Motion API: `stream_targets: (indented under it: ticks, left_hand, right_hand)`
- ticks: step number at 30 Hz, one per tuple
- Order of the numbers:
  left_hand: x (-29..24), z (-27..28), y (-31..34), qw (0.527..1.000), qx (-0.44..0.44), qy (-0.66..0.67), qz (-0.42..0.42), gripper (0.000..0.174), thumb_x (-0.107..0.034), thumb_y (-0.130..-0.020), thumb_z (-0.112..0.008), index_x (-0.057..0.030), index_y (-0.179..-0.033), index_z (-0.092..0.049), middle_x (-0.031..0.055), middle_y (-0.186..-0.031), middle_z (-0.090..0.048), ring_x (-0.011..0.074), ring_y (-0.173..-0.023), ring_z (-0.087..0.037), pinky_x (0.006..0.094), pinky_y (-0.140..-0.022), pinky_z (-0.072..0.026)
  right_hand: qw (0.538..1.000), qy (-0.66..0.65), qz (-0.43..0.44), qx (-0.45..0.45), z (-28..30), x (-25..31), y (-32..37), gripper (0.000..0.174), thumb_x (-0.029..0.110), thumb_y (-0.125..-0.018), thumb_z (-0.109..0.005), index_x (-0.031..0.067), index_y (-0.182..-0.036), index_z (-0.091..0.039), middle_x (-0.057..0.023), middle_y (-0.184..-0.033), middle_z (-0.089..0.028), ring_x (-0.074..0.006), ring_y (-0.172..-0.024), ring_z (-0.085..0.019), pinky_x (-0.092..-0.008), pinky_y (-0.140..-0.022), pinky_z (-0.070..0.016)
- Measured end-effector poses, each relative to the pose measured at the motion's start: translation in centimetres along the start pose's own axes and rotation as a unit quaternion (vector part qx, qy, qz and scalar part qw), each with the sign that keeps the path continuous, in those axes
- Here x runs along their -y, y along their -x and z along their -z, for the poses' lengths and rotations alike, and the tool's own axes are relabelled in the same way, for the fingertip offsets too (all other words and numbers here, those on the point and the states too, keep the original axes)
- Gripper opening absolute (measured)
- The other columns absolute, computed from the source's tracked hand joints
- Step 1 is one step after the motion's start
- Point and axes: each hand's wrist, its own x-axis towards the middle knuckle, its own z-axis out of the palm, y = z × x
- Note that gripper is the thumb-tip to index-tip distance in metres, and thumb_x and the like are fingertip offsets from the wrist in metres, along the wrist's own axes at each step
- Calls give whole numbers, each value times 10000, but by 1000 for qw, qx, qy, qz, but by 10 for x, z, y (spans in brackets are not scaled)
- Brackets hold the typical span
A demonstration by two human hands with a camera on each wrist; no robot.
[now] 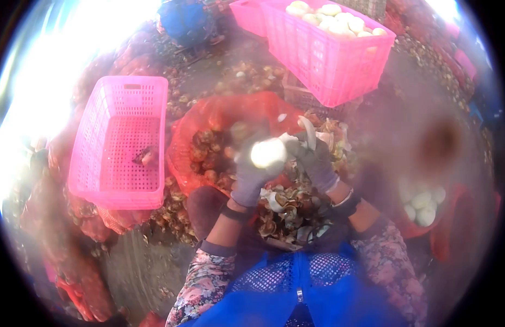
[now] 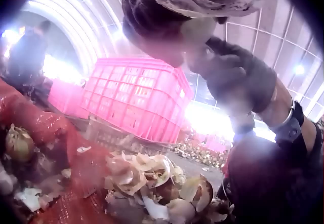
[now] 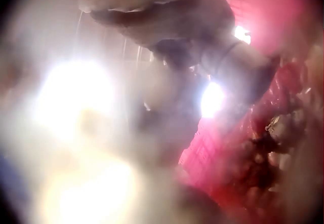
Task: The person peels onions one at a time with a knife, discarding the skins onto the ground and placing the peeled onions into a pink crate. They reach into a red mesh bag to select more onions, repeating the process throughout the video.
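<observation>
A pale peeled onion (image 1: 269,153), washed out by glare, is held in my gloved left hand (image 1: 251,179) in the head view. Close on its right, my gloved right hand (image 1: 318,166) has its fingers curled, and a curved white strip of onion skin (image 1: 308,133) sticks up from them. In the left wrist view the right hand (image 2: 238,77) reaches in toward the onion (image 2: 198,34), its fingertips right at it. Below both hands lies a heap of onion skins (image 1: 290,212). Haze and glare blur most of the right wrist view.
A red mesh sack (image 1: 179,147) of unpeeled onions lies open ahead. At left stands a pink crate (image 1: 81,169) with a few scraps inside; another pink crate (image 1: 329,82), full of peeled onions, stands ahead right. More peeled onions (image 1: 425,208) sit at right. Someone in blue (image 1: 181,22) is far ahead.
</observation>
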Motion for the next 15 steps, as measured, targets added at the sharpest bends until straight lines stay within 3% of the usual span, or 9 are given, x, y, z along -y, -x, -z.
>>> stream_targets:
  ticks: [2,4,8,10,15]
  left_hand:
    - [-8,3,2,986,38,141,80,673,-326,-770,-782,-14,-1295,-500,95,-1194,-588,206,-1056,-611,357,-916,-523]
    - [-27,6,7,944,69,286,152,738,-430,-760,-760,-25,-1318,-496,95,-1212,-598,223,-1064,-617,381,-912,-527]
    - [-15,15,14,878,64,412,236,760,-445,-773,-746,-31,-1350,-476,120,-1220,-613,254,-1090,-619,403,-912,-530]
    - [-18,15,12,883,65,408,222,740,-429,-787,-739,-31,-1351,-473,117,-1221,-611,254,-1086,-620,418,-923,-529]
    - [-20,6,4,898,63,376,218,650,-387,-822,-719,-31,-1315,-489,114,-1187,-613,258,-1077,-623,450,-939,-536]
  right_hand:
    - [982,-100,-158,-8,4,10,1,394,283,-880,-713,34,-1166,-607,23,-655,-545,-78,-504,-508,-247,-422,-401]
    - [928,-164,-332,-28,11,17,0,343,270,-878,-712,50,-1123,-614,34,-625,-513,-83,-487,-484,-244,-413,-379]
    - [893,-277,-355,-9,27,-6,-1,241,252,-893,-691,81,-1044,-614,49,-597,-463,-72,-465,-435,-241,-395,-345]
    - [898,-271,-346,-38,25,4,-2,237,253,-900,-685,83,-1047,-608,55,-590,-439,-66,-453,-416,-244,-391,-338]
    - [904,-325,-275,36,26,23,-2,190,259,-929,-658,121,-1029,-574,53,-562,-427,-61,-427,-419,-223,-388,-344]
